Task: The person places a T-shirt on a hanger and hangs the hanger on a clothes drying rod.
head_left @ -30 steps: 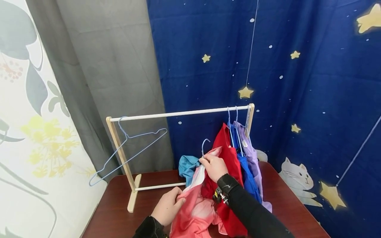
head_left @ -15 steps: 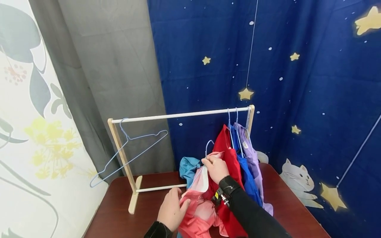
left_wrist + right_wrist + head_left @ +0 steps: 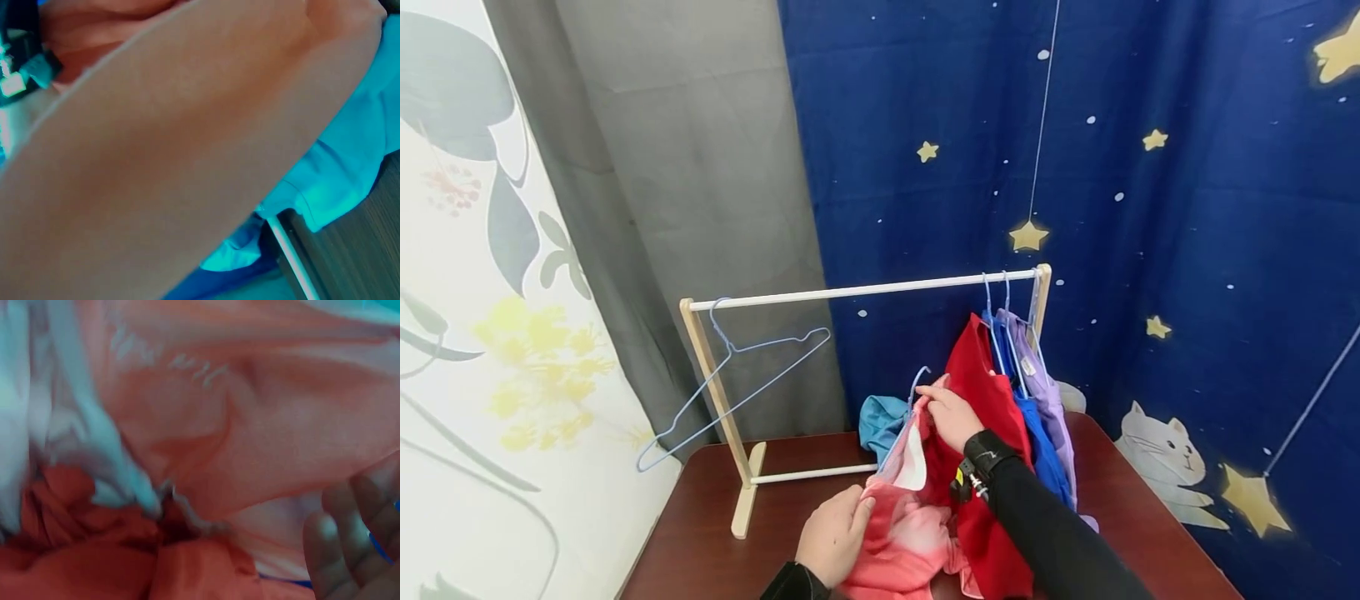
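Observation:
A coral-pink shirt (image 3: pixel 901 533) with a white inner patch hangs loosely over the table between both hands. Inside it runs a blue wire hanger (image 3: pixel 913 392), its hook standing up above the fabric. My left hand (image 3: pixel 832 533) pinches the shirt's edge at the lower left, thumb on top. At the upper end, my right hand (image 3: pixel 951 417) holds the hanger near its neck, together with the fabric. In the right wrist view, curved fingers (image 3: pixel 340 550) show beside bits of blue wire, with the shirt spread around them. The left wrist view is mostly filled by the left hand.
A rack with a white rail (image 3: pixel 865 290) stands behind. One bare blue hanger (image 3: pixel 730 354) hangs at its left end. Red (image 3: pixel 981 400), blue and purple (image 3: pixel 1048 392) garments hang at the right. A teal cloth (image 3: pixel 880 423) lies bunched on the dark red table (image 3: pixel 700 533).
The hanger's hook has tilted and sits slightly lower. My right index finger has stretched out toward the hook, and the white patch of the shirt has opened wider. The left hand keeps to the edge.

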Demonstrator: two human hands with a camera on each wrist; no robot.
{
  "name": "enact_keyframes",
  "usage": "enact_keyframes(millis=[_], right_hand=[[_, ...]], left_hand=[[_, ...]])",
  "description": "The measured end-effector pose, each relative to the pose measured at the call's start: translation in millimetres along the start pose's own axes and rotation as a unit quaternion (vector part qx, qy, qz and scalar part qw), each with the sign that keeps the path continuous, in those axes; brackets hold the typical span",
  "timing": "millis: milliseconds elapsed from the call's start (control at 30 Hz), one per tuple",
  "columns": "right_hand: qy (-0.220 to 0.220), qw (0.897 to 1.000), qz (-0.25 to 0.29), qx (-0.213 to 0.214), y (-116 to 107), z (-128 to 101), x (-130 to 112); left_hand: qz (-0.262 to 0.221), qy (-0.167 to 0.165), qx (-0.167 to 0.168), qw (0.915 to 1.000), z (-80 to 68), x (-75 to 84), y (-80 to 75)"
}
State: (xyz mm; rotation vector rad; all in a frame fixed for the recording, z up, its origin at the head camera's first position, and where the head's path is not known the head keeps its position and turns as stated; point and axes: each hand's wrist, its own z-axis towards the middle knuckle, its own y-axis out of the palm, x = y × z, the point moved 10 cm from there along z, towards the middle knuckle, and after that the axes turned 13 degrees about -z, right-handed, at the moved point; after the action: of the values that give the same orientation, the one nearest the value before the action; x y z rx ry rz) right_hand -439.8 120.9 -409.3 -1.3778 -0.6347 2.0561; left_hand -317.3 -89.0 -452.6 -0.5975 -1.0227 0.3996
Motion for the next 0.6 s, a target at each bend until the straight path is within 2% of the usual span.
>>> enact_keyframes(millis=[100, 233, 400, 600], right_hand=[[0.001, 0.995, -0.084, 0.045, -10, 9, 8], [-0.009, 0.987, -0.139, 0.082, -21, 14, 13], [0.003, 0.979, -0.16, 0.129, -35, 19, 21], [0.026, 0.982, -0.144, 0.121, -33, 19, 31]], left_hand=[[0.0, 0.025, 0.004, 0.9997, -5.7, 4.8, -5.0], [-0.001, 0.038, 0.012, 0.9992, -12.4, 9.6, -9.6], [-0.03, 0.006, 0.005, 0.9995, -18.3, 5.0, -15.6], [-0.091, -0.031, -0.004, 0.9953, -16.1, 0.5, -17.3]])
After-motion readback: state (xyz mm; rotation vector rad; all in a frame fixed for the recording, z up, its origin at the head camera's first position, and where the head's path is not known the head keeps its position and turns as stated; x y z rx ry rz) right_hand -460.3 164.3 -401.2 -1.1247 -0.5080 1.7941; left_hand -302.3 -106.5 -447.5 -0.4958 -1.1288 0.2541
